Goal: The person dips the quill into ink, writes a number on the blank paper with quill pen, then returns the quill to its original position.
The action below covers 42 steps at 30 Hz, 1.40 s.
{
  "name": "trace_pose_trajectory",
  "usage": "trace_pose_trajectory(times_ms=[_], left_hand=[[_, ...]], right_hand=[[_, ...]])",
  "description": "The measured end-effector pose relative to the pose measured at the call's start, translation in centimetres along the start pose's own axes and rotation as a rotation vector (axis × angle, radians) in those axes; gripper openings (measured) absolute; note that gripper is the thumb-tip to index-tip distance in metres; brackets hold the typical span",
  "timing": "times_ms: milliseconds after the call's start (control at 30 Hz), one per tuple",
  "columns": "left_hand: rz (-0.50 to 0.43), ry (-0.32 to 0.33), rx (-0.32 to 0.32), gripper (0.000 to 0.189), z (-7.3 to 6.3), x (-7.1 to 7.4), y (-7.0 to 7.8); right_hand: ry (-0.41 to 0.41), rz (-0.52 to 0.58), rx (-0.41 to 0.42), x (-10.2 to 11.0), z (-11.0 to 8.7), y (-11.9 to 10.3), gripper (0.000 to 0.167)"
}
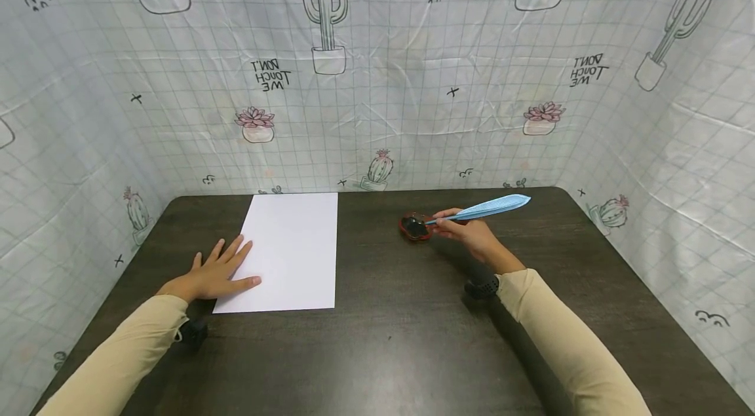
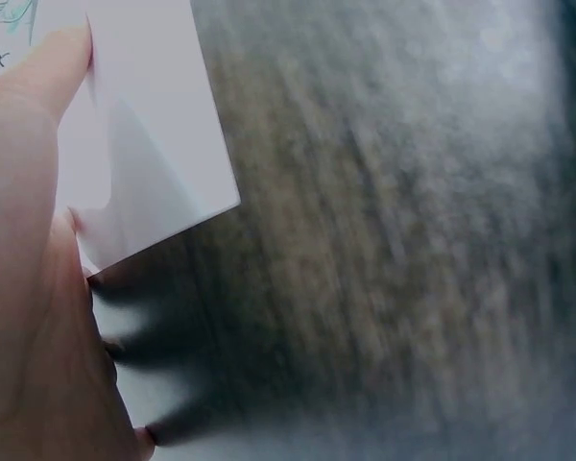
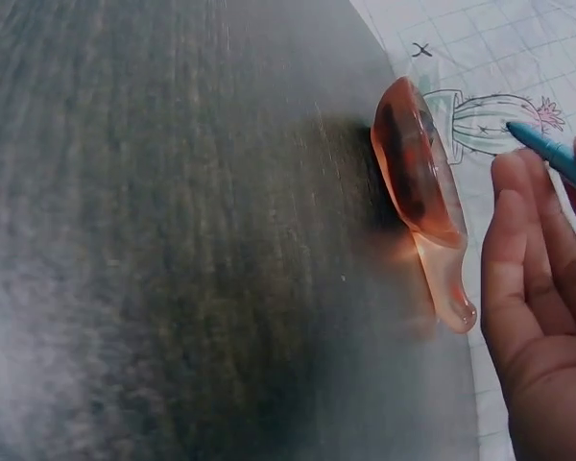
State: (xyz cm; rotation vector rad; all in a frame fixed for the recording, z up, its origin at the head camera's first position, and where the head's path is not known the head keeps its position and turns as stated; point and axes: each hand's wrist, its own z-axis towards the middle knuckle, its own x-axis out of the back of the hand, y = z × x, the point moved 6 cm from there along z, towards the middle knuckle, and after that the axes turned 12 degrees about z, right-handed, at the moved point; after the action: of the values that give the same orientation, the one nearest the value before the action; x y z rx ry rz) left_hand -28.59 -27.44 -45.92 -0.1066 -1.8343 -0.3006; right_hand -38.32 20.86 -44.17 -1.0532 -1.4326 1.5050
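Pinching blue quill (image 1: 494, 206), red dish (image 1: 403, 228) near, dark contents (image 1: 415, 226) inside

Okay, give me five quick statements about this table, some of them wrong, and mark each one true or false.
1. The right grip holds a blue feather-like pen. True.
2. The left grip is clenched in a fist. False: its fingers are spread at the white paper.
3. The small reddish dish holds something dark. True.
4. That dish lies left of the paper. False: it lies to the right.
5. Both sleeves are beige. True.
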Motion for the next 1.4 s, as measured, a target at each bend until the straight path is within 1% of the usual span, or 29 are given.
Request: trace_pose_trajectory(times_ms=[167, 267, 433, 633, 733, 900, 1000, 1200, 1400], left_hand=[[-0.004, 0.002, -0.003, 0.093, 0.0, 0.0, 0.0], [0.000, 0.002, -0.005, 0.093, 0.1, 0.0, -0.1], [0.005, 0.000, -0.006, 0.093, 0.1, 0.0, -0.2], [0.010, -0.002, -0.005, 0.094, 0.2, 0.0, -0.2], [0.014, -0.004, -0.003, 0.094, 0.3, -0.1, -0.3], [0.017, 0.001, -0.003, 0.094, 0.3, -0.3, -0.4], [0.022, 0.008, -0.004, 0.094, 0.3, -0.3, -0.6], [0.018, 0.009, -0.008, 0.094, 0.4, -0.4, -0.6], [0.006, 0.004, -0.007, 0.095, 0.4, -0.5, -0.7]], right_hand=[[-0.022, -0.055, -0.014, -0.2, 0.6, -0.2, 0.040], [-0.009, -0.105, -0.021, -0.3, 0.9, -0.5, 0.037], [0.028, -0.278, -0.062, -0.5, 1.3, -1.0, 0.032], [0.085, -0.565, -0.031, -0.7, 1.9, -1.8, 0.023], [0.090, -0.636, -0.022, -0.9, 2.2, -2.0, 0.021], [0.094, -0.703, -0.017, -1.4, 2.5, -2.2, 0.018], [0.082, -0.737, -0.003, -1.8, 2.7, -2.3, 0.016], [0.048, -0.779, 0.037, -2.8, 3.3, -2.4, 0.015], [0.056, -0.799, 0.055, -3.2, 3.5, -2.5, 0.012]])
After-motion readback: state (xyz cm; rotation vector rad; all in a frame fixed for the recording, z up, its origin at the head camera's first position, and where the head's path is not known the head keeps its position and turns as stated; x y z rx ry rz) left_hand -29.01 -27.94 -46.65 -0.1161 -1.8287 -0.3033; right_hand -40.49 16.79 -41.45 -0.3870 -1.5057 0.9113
